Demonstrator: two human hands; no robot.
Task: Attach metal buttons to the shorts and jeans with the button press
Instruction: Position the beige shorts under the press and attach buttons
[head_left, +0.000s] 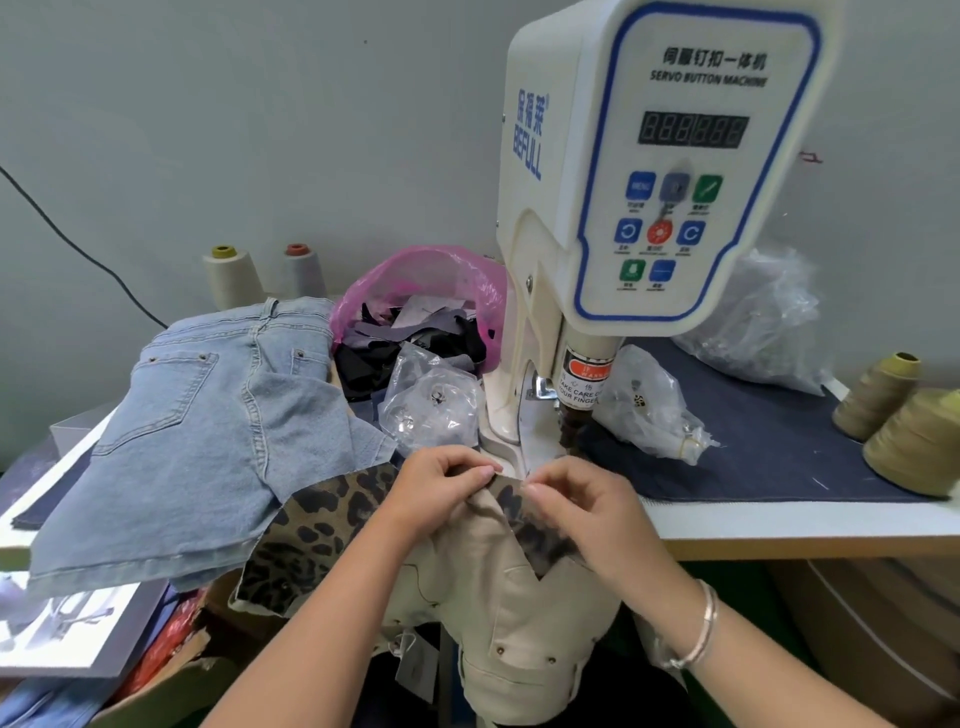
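Button press (639, 208): white, marked "SERVO BUTTON MACHINE", standing on the table (779, 525) at centre right, its dark punch tip pointing down just above the two hands. Leopard-print shorts (322, 525): lying at the table's front edge below the punch, waistband turned open and showing a beige lining with small metal rivets, the rest hanging down toward the person. Left hand (441, 483): its grip is pinching the waistband edge between thumb and curled fingers. Right hand (576, 504): its grip is likewise pinching the same edge, just beside the left hand; a silver bangle (701, 623) is sitting on that wrist. Light blue jeans (208, 426): lying spread at left, back pockets up, partly overlapping the shorts. Clear plastic bags (431, 405): holding small metal pieces, resting on either side of the press base. Pink bag (426, 275): sitting behind the jeans, filled with dark fabric scraps. Thread cones (231, 278): two standing against the wall at left, two olive ones standing at far right on a dark blue cloth (769, 457).
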